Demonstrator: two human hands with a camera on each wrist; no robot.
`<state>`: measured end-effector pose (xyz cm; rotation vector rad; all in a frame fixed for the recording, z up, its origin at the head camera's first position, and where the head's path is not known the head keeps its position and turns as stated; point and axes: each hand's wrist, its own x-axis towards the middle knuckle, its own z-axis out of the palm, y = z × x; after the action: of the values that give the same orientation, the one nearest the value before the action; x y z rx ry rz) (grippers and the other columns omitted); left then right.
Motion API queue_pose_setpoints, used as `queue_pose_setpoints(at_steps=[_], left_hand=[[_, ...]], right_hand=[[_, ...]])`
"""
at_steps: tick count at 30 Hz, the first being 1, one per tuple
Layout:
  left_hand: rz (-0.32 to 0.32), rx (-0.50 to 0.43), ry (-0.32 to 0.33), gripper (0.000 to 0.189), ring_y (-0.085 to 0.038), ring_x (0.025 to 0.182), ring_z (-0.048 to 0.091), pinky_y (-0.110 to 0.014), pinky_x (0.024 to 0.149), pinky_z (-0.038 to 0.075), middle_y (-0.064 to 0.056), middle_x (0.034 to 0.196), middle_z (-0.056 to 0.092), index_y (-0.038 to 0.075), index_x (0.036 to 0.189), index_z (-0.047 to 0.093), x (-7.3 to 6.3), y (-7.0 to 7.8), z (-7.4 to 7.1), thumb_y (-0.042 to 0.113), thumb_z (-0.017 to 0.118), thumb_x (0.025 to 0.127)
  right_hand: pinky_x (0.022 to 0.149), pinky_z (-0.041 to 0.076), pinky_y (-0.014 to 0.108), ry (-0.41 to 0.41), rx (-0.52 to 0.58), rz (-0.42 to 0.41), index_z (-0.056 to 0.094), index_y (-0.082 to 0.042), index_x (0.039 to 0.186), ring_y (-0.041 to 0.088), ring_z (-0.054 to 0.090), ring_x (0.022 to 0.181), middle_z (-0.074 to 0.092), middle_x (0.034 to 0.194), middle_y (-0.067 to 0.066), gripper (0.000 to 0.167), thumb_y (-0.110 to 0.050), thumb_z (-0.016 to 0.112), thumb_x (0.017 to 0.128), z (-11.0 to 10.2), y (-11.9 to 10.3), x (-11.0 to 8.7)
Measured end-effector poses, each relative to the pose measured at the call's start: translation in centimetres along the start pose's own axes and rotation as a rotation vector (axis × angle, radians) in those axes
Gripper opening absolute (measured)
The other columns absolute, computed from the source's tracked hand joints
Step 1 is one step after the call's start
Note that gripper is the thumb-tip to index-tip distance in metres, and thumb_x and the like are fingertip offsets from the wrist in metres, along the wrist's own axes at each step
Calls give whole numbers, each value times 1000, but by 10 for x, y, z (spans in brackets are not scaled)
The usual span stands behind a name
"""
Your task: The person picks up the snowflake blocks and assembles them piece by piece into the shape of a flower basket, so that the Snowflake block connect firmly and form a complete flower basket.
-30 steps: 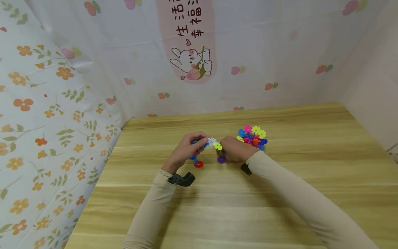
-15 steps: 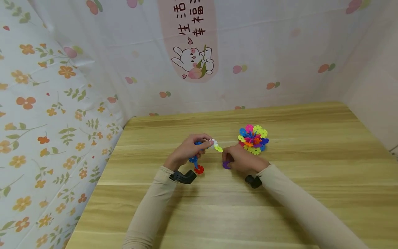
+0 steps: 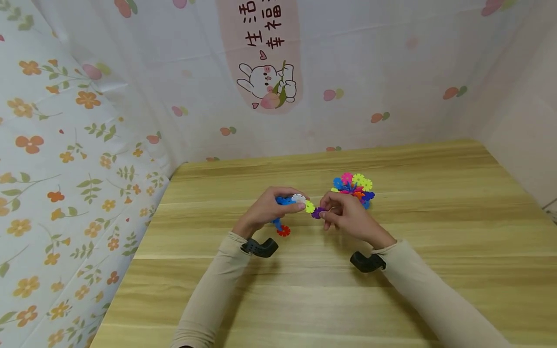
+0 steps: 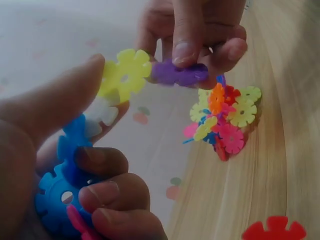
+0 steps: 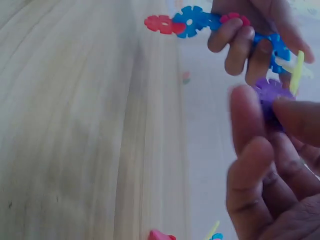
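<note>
My left hand [image 3: 269, 210] grips a chain of notched plastic snowflake discs, its fingers curled round the blue discs [image 4: 62, 192]. A white disc [image 3: 298, 198] and a yellow-green disc [image 4: 126, 75] stick out past the thumb. At the chain's other end hangs a red disc [image 5: 161, 24], with a pink disc [image 5: 235, 19] partly hidden by the fingers. My right hand [image 3: 350, 215] pinches a purple disc [image 4: 179, 73] between thumb and fingers. Its edge meets the yellow-green disc's edge, the two discs turned at an angle to each other.
A many-coloured cluster of joined snowflake discs [image 3: 359, 182] stands on the wooden table [image 3: 304, 299], just behind my right hand. A white printed cloth [image 3: 361, 67] hangs along the back of the table, and a flowered cloth [image 3: 87, 159] hangs at the left.
My right hand has taken the purple disc from below the chain and lifted it up to the yellow-green disc. My left hand keeps its hold, with the chain slightly turned.
</note>
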<state>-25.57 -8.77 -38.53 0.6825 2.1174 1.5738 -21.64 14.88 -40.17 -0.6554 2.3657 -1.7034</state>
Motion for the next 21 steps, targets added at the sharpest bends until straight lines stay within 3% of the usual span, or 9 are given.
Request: queue_pose_setpoints(at_steps=[3,6,15,21], left_hand=[[35,20,-1,29,-21,72,53,-43,66,48,-5,102,63,15,110,69,1,2,3,30,69,85],[65,27,-3,30,-23,87,57,-51,79,47,-5,105,64,14,110,69,2,3,5,29,69,85],[72,43,13,27,-21,87,59,-37,76,51,-4,107,64,10,110,69,1,5,5,22,68,86],[88,56,-6,25,-20,84,58,-34,74,50,-6,105,65,2,111,66,-7,26,7,12,65,88]], right_hand=[[47,49,38,59,-29,-27,57,-7,92,37,62,62,61,76,11,7,-2,61,89,2,0,-2],[48,50,36,119,-56,-53,58,-8,91,34,61,61,61,75,6,9,-1,63,87,4,0,-5],[54,52,34,194,-118,-91,62,-11,93,26,61,61,62,76,0,9,-4,65,87,4,1,-12],[50,48,28,205,-145,-117,63,-12,92,27,60,60,62,74,-3,8,-6,65,87,6,0,-15]])
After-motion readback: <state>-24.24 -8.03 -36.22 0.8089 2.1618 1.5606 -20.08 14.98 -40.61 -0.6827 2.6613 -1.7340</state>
